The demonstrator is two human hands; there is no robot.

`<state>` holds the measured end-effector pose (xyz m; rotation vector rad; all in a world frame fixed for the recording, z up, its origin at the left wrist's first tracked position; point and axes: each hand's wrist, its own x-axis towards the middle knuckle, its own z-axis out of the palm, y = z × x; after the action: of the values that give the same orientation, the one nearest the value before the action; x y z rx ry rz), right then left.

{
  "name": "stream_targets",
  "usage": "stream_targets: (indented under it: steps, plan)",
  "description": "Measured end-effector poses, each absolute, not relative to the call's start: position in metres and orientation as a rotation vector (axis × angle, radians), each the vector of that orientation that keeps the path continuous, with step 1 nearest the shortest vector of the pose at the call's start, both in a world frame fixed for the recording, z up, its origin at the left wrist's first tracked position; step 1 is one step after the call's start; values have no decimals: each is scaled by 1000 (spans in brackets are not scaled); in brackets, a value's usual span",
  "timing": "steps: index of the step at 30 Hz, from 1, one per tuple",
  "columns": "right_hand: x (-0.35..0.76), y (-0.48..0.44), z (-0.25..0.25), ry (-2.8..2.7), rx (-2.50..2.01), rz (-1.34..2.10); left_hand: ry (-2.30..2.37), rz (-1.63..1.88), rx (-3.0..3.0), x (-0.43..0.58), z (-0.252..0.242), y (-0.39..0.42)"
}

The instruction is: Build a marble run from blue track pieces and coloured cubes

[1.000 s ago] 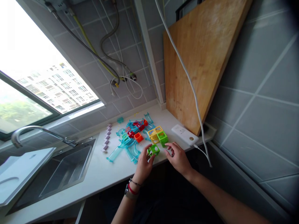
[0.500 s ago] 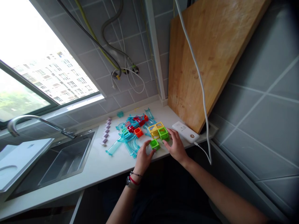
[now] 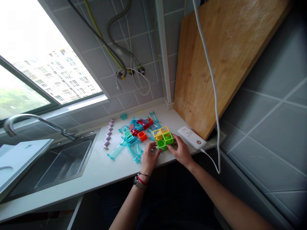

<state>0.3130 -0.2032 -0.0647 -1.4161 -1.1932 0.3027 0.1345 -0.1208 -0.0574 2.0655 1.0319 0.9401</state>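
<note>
Two yellow hollow cube blocks [image 3: 157,134] stand side by side on the white counter, with two green ones in front of them. My left hand [image 3: 149,158] grips the left green cube block [image 3: 161,144] between thumb and fingers, and that block sits against its neighbours. Around the right green cube block [image 3: 168,138] my right hand [image 3: 180,150] has its thumb in front and its fingers on the far right side. Just left of the group lie an orange cube block [image 3: 142,136] and a pile of clear blue track pieces [image 3: 132,153], with red blocks [image 3: 133,131] among them.
A white power bank [image 3: 191,137] with a cable lies right of the blocks. Behind it leans a big wooden board [image 3: 216,64]. Several small purple pieces [image 3: 108,138] form a row at the left, near the sink [image 3: 64,166] and its faucet [image 3: 40,118].
My left hand has moved the left green cube block up and right, closing the gap to the yellow and green blocks. My right hand stays at the right green block.
</note>
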Motion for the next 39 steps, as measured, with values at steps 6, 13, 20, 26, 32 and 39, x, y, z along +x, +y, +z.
stream_targets:
  steps: [6,13,20,26,32,39]
  plan:
    - [314,-205,-69,-1220,-1433,274,1035,945,2149,130,-37,-128]
    - [315,-208,-73,-1251,-1457,224,1045,808,2459,62,19,-81]
    - [312,-208,-77,-1315,-1516,122,1435,450,2372,-9,38,21]
    - [311,-210,-72,-1285,-1470,109,1330,272,2331,7,29,74]
    - [296,-230,-56,-1239,-1405,-98,1283,332,2247,22,16,92]
    - [240,-221,-10,-1979,-969,347,1379,509,1977,29,-10,97]
